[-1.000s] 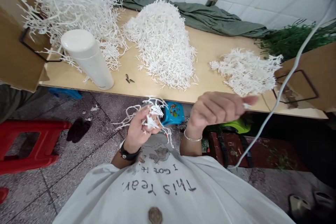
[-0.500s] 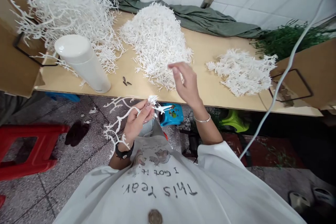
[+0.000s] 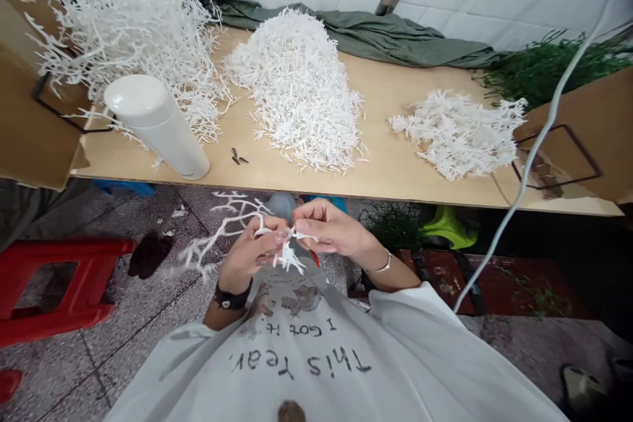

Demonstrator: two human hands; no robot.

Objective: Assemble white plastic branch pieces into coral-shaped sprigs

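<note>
Close to my shirt front, my left hand (image 3: 252,254) is closed around a white branching plastic stem (image 3: 220,234), whose twigs spread out to the left. Small white pieces (image 3: 289,257) stick out below its fingertips. Against it, my right hand (image 3: 332,229) pinches a small white sprig (image 3: 302,235); the fingertips of both hands nearly touch. How the sprig and stem join is hidden by the fingers. On the table ahead lies a heap of small white sprigs (image 3: 301,92). A tall tangle of white branches (image 3: 133,26) stands at the left, and a smaller white pile (image 3: 459,135) lies right.
A white bottle (image 3: 161,128) stands on the table (image 3: 380,171) near a few dark seeds (image 3: 238,156). A green cloth (image 3: 395,39) runs along the wall. A white cable (image 3: 534,145) hangs at right. A red stool (image 3: 93,283) is on the floor at left.
My right hand has come down from the middle heap to my left hand and now pinches a sprig there. The left hand has dropped slightly, with the branching stem still in it.
</note>
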